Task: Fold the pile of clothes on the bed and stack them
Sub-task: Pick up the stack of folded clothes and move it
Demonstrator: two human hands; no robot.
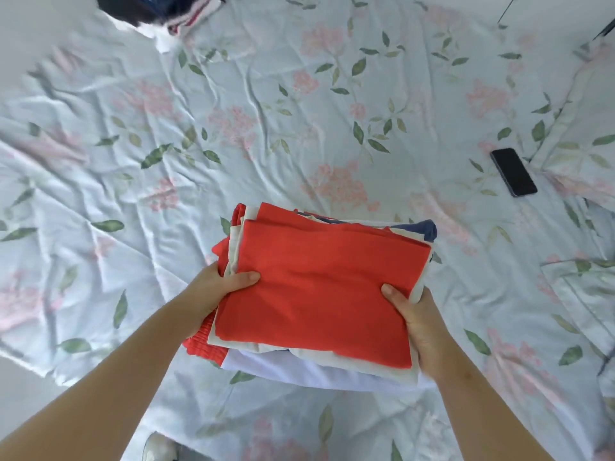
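A bed (pixel 299 128) spread with a rumpled pale sheet (pixel 109 181), printed with pink blossoms and green leaves, fills the view from above. Near the centre, a person holds a stack of folded clothes (pixel 319 294) by its near corners. The top piece is red, with cream, navy and white layers showing at the edges beneath it. The left hand (pixel 216 287) grips the stack's left side, thumb laid flat on the red cloth and fingers tucked out of sight under the edge. The right hand (pixel 419 324) clasps the right side in the same way. Whether the stack rests on the sheet or is lifted off it cannot be told. At the far left lies a heap of loose clothes (pixel 156 11), dark and striped. A black phone (pixel 513 172) lies face up on the sheet, well to the right.
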